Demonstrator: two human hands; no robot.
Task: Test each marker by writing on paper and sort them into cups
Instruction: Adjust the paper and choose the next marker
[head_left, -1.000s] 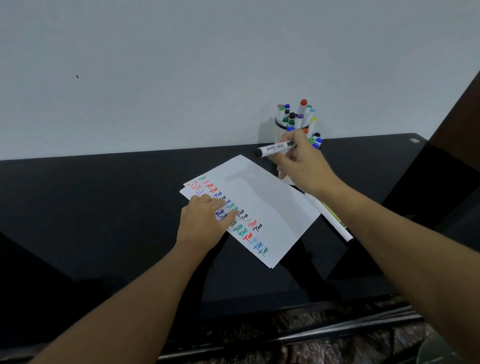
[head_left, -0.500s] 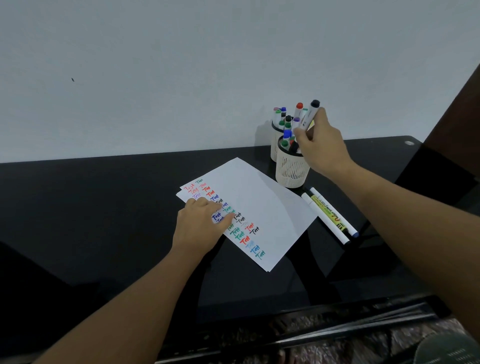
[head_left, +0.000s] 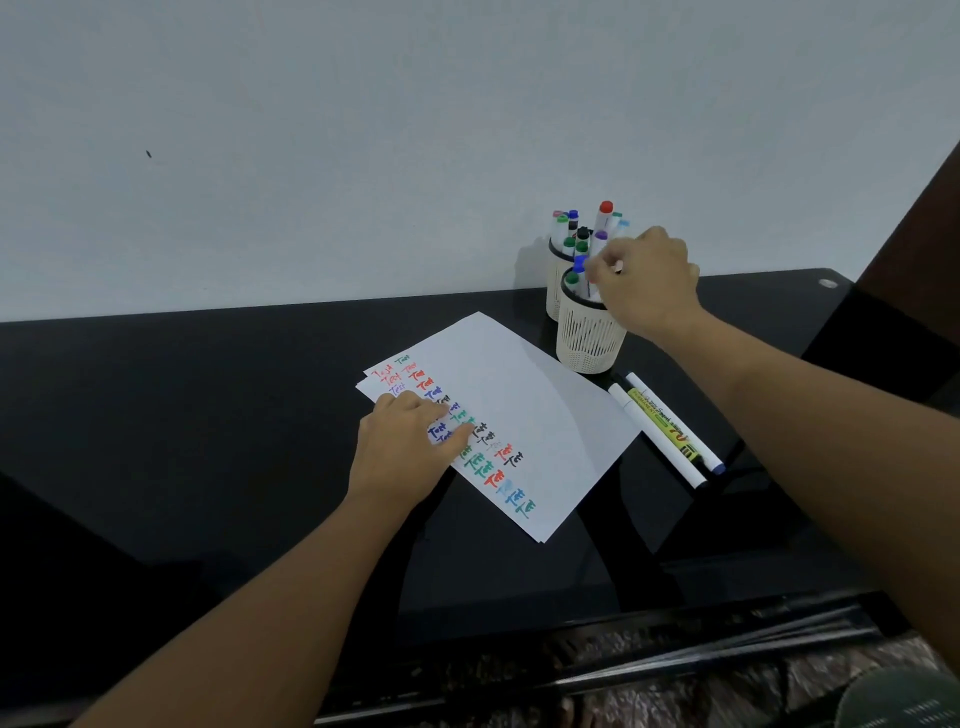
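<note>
both hands are busy on our side of the worktop. our right hand has dropped to the rim of the near slotted cup, fingers curled down among the marker caps; half a second ago it held the black-capped marker upright above that cup, and a second ago the same marker lay sideways in our grip over the paper. now we can no longer see that marker, so we judge it has gone in. whether the fingers still pinch it or have let go, we cannot tell. our left hand stays flat on the paper, fingers straight, pinning the sheet beside the rows of coloured "test" marks. the far cup stands just behind the near one, also full of markers. three loose markers lie on the worktop just right of the paper, seemingly unsorted. so one more marker looks sorted, and we expect to reach for one of those three.
</note>
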